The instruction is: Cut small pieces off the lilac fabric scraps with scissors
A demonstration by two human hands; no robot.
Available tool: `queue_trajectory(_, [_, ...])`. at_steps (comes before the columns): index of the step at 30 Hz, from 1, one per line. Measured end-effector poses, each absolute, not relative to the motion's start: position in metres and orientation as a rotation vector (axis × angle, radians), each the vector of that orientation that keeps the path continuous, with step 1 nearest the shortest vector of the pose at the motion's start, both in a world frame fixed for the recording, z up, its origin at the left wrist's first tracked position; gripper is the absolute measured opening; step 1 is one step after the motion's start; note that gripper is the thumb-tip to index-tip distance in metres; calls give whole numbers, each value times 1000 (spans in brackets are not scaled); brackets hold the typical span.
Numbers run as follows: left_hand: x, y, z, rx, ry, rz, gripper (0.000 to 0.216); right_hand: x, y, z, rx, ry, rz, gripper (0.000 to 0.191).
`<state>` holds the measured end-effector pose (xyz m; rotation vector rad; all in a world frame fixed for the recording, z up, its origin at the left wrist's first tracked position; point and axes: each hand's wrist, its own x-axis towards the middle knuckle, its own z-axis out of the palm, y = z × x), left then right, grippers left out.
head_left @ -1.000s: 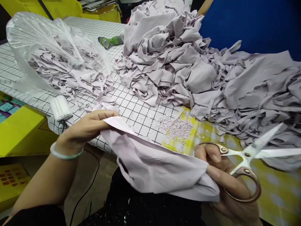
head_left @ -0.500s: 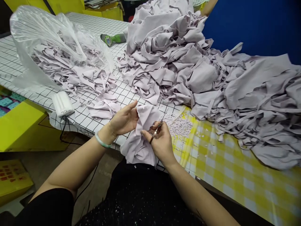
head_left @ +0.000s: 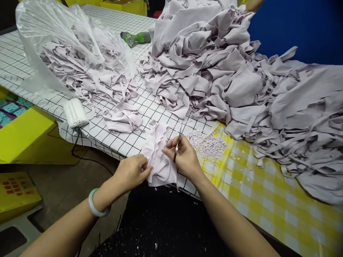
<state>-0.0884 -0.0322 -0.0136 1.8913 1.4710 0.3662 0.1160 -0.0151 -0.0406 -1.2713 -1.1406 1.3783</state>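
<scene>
A pale lilac fabric piece (head_left: pixel 158 153) lies folded at the table's near edge. My left hand (head_left: pixel 132 171) pinches its lower left corner against the edge. My right hand (head_left: pixel 183 159) is closed on a pair of scissors (head_left: pixel 177 144), blades pointing up and away, and its fingertips touch the fabric's right side. A small heap of lilac clippings (head_left: pixel 206 142) lies just right of the scissors.
A big pile of lilac fabric (head_left: pixel 214 67) fills the back and right. A clear plastic bag (head_left: pixel 69 46) of fabric strips sits at the left, a white box (head_left: pixel 75 112) near the edge, a green tool (head_left: pixel 135 37) behind, a folded piece (head_left: pixel 123 119) nearby.
The fabric went from held up near my lap to laid down on the table edge. My left hand slid down to its lower corner. The scissors closed and moved in beside it.
</scene>
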Motion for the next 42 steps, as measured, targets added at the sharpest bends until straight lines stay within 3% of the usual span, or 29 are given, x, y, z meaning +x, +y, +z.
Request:
queue_trajectory(3, [-88,-30,-10,1414,1230,615,35,101,-35,-38,-1244,-1309,1542,45])
queue_trajectory(7, [-82,-12,-1,871,1016,992,27,87,-29,-30,-1211,-1081,1596,40])
queue_trajectory(15, [-59,-21,-10,1527,1239,948,25,114,2,-1,-1163,-945,1634,45])
queue_trajectory(17, [-55,-13,-8,1497,1150,891,16,119,0,1,-1149,-1001,1621,40])
queue_trajectory(22, [-68,5,15,1504,1062,748,18,129,1,0,-1167,-1080,1496,26])
queue_trajectory(26, [-85,7,36,1681,1109,625,19,133,7,0,-1162,-1003,1378,28])
queue_trajectory(34, [-85,6,52,1390,878,426,27,128,17,3,-1137,-1019,1427,33])
queue_trajectory(38, [-68,2,55,1660,776,675,25,107,13,-6,-1077,-964,1564,40])
queue_trajectory(42, [-38,-2,31,1324,760,1038,27,92,-4,-20,-1060,-920,1678,40])
